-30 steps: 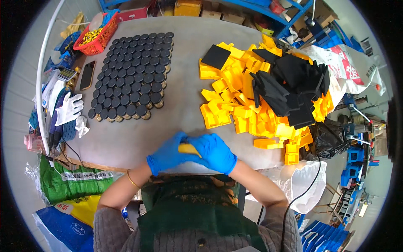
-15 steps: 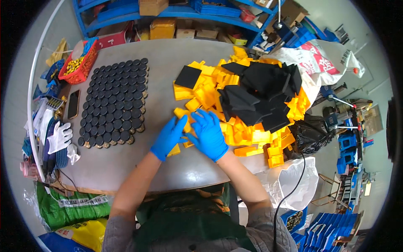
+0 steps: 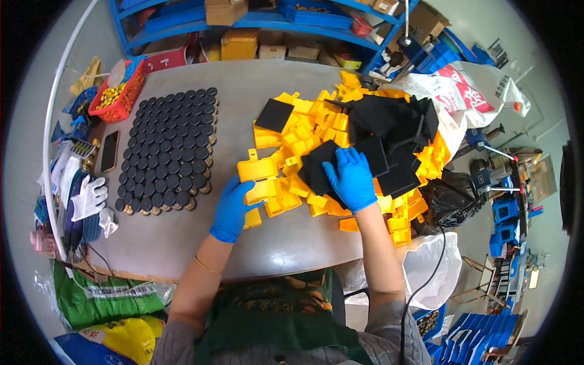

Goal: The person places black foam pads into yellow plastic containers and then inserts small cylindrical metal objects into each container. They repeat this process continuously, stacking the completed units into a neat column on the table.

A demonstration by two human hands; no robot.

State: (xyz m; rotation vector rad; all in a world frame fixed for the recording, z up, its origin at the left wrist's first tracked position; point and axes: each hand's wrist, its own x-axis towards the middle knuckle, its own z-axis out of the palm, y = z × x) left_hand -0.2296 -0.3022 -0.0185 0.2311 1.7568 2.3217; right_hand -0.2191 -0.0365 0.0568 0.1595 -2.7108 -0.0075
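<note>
while the left grip (image 3: 232, 208) pinches an open yellow box (image 3: 257, 170), the right grip (image 3: 353, 181) lies part-spread on black pads (image 3: 317, 168), hold unclear; capped jars (image 3: 164, 146) stand left of both.

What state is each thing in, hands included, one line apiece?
Left hand: gripping a yellow case
Yellow case: open
Right hand: touching black sheets, grip unclear
Black sheets: heaped loosely
Black-capped containers: upright, capped, in rows
Phone: lying flat, screen dark
Red basket: holding small yellow pieces
White glove: unworn
</note>
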